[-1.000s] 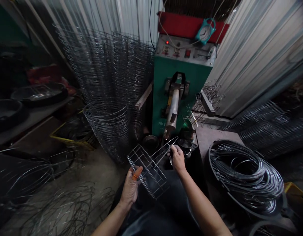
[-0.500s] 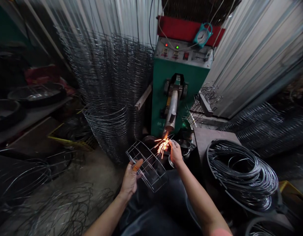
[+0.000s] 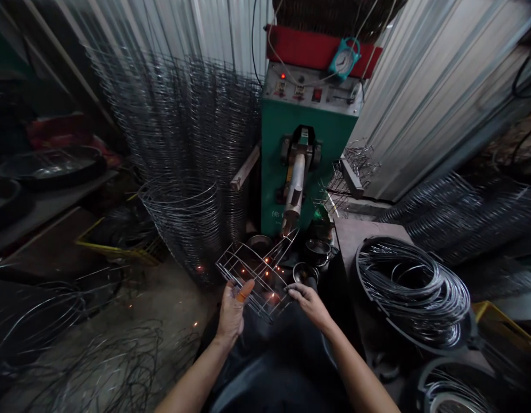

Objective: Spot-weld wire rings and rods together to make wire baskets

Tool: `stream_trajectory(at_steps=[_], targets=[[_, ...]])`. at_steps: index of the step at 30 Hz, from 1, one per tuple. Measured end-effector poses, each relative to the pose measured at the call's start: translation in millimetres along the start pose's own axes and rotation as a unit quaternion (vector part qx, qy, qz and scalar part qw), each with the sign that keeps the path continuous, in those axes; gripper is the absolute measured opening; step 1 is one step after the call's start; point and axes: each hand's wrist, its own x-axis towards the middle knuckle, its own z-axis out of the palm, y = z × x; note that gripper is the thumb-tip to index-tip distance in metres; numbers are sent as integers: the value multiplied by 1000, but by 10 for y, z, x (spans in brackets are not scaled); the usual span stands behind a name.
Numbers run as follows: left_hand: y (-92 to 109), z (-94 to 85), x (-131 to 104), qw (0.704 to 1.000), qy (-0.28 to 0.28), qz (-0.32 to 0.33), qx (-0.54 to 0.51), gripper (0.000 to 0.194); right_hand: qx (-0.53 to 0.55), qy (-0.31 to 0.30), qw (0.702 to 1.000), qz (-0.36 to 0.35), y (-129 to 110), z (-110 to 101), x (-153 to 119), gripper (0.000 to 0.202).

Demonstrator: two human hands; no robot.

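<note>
Fingers of the left hand [image 3: 232, 311] are largely hidden beneath the wire rack [image 3: 250, 274]. Whether the right hand's [image 3: 310, 304] fingertips close on the rack's corner cannot be determined. Lettering [image 3: 276, 214] on the green machine [image 3: 271, 155] runs behind the metal arm [image 3: 296, 178]; the smaller line is illegible. Time on the turquoise clock [image 3: 345, 59]: too small to read. Forearms [image 3: 195, 373] and lower-right tub [image 3: 422, 376] are cut off by the bottom edge. Wire stacks [image 3: 458, 212] at right are blurred.
</note>
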Motion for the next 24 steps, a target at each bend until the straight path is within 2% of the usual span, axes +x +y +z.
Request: stream_trajectory(at_steps=[4, 12, 19, 21, 24], targets=[[-45, -28, 27, 1000, -6, 0, 2, 50, -23, 38, 999, -27, 44, 75, 56, 34], [57, -15, 77, 1000, -6, -20, 23, 47, -46, 48, 997, -50, -85, 105, 131, 33], [95, -50, 180, 999, -22, -28, 38, 46, -33, 59, 997, -42, -51, 202, 189, 32], [93, -91, 247, 998, -37, -42, 32, 44, -51, 58, 996, -45, -38, 214, 125, 31], [92, -184, 260, 996, -63, -66, 23, 41, -69, 4, 997, -30, 5, 148, -143, 30]])
